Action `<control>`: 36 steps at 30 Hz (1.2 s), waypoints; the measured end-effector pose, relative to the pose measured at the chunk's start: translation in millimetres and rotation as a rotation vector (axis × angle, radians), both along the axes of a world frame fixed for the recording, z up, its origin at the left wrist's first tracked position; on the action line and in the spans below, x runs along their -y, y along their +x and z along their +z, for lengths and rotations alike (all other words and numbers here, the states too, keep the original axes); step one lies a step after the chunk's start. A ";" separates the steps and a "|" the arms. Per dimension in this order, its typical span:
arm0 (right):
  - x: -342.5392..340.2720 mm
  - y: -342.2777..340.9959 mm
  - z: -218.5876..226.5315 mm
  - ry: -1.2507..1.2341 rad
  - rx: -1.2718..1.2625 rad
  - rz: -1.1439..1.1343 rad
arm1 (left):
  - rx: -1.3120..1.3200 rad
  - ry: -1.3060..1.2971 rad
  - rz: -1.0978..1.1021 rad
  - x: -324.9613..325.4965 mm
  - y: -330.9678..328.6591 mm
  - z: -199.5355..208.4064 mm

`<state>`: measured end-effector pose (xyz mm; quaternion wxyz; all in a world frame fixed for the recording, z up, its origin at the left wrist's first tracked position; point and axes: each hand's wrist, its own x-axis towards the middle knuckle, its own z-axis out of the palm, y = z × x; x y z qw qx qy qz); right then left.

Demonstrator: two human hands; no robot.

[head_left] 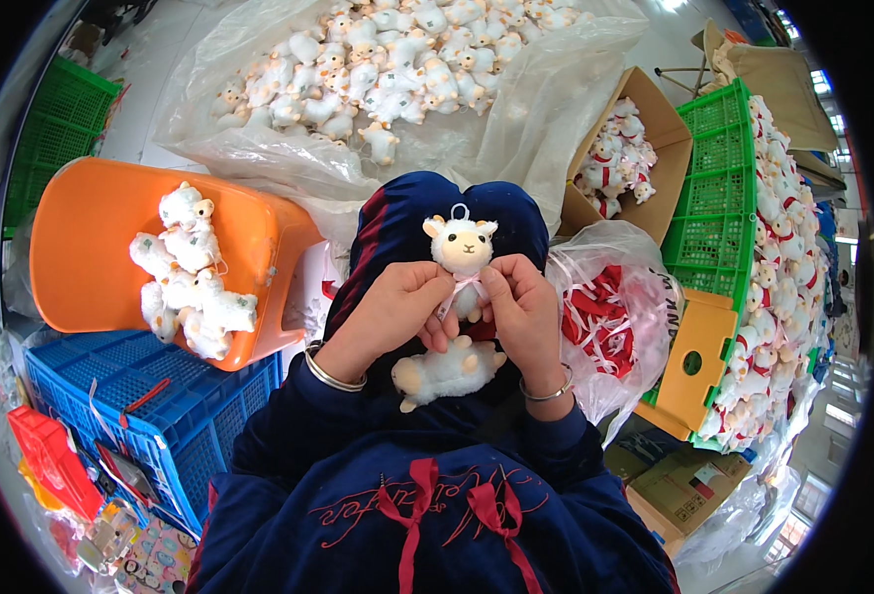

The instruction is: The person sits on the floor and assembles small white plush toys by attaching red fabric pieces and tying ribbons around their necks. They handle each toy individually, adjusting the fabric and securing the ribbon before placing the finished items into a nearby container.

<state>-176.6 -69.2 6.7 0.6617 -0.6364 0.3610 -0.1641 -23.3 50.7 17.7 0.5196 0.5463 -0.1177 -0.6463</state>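
Over my lap, a small white plush sheep with a hanging loop on its head is held upright, facing up at me. A pale pink ribbon goes round its neck. My left hand pinches the ribbon at the neck's left side. On the other side, my right hand has thumb and fingers closed at the ribbon too. Just below the hands, a second plush sheep lies on its side on my lap, apart from my grip. The ribbon's ends are partly hidden by my fingers.
Ahead lies a clear plastic sheet heaped with plush sheep. An orange stool at left carries several more, beside a blue crate. To the right are a bag of red and white ribbons, a cardboard box and a green crate.
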 end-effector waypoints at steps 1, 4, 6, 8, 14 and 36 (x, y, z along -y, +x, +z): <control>-0.5 0.1 -0.6 -0.012 0.001 0.003 | 0.056 0.020 -0.002 0.7 -1.3 -0.4; 1.6 -1.0 -3.1 -0.015 0.001 0.023 | 0.246 0.019 -0.003 0.7 -5.5 0.5; 2.6 -0.7 -2.3 0.007 -0.009 0.010 | 0.347 0.023 -0.002 3.4 -6.4 7.0; 4.1 0.3 0.2 0.031 -0.011 0.003 | 0.418 0.054 0.003 7.4 -6.1 18.4; 0.7 6.3 6.3 -0.043 -0.054 0.018 | 0.733 0.031 -0.015 10.1 -10.9 -2.6; -6.1 5.5 -3.5 -0.276 -0.027 -0.018 | 0.532 -0.275 0.265 -0.2 -28.8 -26.7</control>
